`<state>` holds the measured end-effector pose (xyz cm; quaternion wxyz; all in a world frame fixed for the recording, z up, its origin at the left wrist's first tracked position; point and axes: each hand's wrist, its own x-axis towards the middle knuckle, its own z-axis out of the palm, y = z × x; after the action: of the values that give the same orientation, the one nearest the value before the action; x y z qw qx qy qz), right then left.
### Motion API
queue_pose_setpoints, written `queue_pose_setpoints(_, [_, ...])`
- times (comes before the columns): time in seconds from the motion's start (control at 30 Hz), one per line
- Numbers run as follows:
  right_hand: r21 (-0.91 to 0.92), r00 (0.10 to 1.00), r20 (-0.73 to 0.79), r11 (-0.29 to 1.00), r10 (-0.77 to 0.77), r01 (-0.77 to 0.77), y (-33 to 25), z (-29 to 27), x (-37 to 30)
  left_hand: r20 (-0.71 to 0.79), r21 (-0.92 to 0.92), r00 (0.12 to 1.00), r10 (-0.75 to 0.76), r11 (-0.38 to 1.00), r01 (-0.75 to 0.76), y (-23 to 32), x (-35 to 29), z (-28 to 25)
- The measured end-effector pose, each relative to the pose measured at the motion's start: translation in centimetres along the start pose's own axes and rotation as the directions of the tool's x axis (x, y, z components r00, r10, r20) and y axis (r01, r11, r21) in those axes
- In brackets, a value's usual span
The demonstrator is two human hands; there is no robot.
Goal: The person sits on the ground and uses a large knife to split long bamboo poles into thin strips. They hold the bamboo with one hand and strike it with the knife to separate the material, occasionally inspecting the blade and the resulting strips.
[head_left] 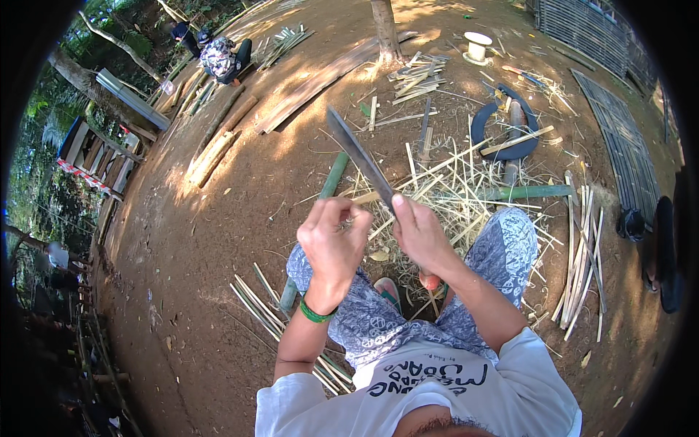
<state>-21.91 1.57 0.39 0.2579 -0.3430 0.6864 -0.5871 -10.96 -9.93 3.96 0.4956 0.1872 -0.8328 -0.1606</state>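
My right hand (pixel 419 233) is wrapped round the handle of a machete (pixel 358 154). Its long dark blade points up and to the left, and a reddish handle end (pixel 429 281) shows below my hand. Close to the blade's left side, my left hand (pixel 333 237) is closed, fingertips pinched together. A pale bamboo strip (pixel 366 197) shows between those fingers and the blade; whether I grip it is unclear. Under and beyond my hands lies a heap of bamboo strips and shavings (pixel 444 207) on the ground, between my knees.
A green bamboo pole (pixel 333 175) lies left of the heap, another (pixel 535 191) right. Split strips lie in bundles (pixel 581 255) on both sides. Farther off are a dark ring-shaped object (pixel 480 124), a plank (pixel 313 86), a tree trunk (pixel 384 29) and a crouching person (pixel 220 60).
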Motion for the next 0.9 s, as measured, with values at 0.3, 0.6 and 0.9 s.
queue_pose_setpoints(0.3, [0.245,0.993,-0.028,0.964,0.113,-0.103,-0.3,-4.2,0.4,0.145,-0.32,0.989,-0.034,0.944,0.08,-1.4,0.7,-2.1])
queue_pose_setpoints(0.6, [0.042,0.999,-0.007,0.999,-0.032,0.033,-0.9,-0.3,-1.4,0.184,-0.423,0.98,-0.076,0.894,0.149,-0.6,0.0,-0.3])
queue_pose_setpoints(0.9, [-0.239,0.984,-0.071,0.961,-0.161,0.14,8.5,4.8,1.2,0.107,-0.403,0.994,0.034,0.915,0.012,0.1,0.0,-0.8])
